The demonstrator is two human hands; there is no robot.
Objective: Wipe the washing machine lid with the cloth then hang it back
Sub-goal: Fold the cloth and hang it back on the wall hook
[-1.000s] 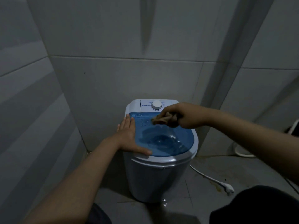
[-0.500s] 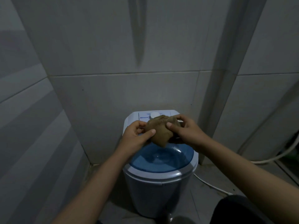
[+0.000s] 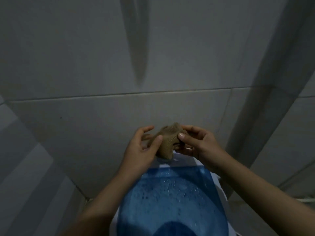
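Both hands (image 3: pixel 170 145) on bunched cloth (image 3: pixel 167 142)

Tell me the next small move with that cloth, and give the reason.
Probably bring the cloth back down onto the blue lid and wipe again. Both the left hand and the right hand pinch the bunched cloth above the lid's rear edge, clear of it, and water droplets still speckle the lid. No hook or rail for hanging shows here.

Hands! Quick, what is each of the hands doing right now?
Left hand: closed on the cloth, thumb pinching its left side.
Right hand: closed on the cloth too, thumb pressing its right side, above the blue lid.
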